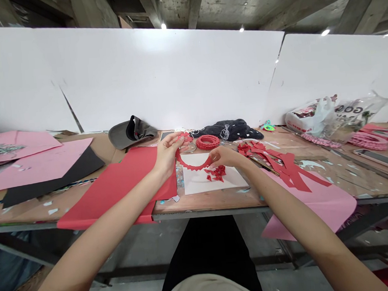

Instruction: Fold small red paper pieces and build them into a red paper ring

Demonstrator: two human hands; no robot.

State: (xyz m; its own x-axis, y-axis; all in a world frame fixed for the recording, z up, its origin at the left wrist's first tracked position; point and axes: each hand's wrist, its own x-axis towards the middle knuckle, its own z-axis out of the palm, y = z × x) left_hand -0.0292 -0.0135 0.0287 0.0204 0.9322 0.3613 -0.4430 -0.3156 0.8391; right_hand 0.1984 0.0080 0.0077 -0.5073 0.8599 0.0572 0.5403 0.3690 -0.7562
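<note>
This looks like a shared craft workshop or art-school studio. Under the left hand (pixel 169 153) and right hand (pixel 222 157) runs a long wooden workbench (pixel 199 204) littered with paper scraps (pixel 52 211). Large red sheets (pixel 122 181) and, farther out, pink sheets (pixel 51 163) lie left of the left hand; cut red strips (pixel 289 169) lie right of the right hand. Beyond both hands stand plain white partitions (pixel 160 76), and above them are bare concrete beams (pixel 197 2) with small ceiling lamps (pixel 325 32).

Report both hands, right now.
Left hand: closed, holding the curved red strip.
Right hand: closed, pinching the same strip.
</note>
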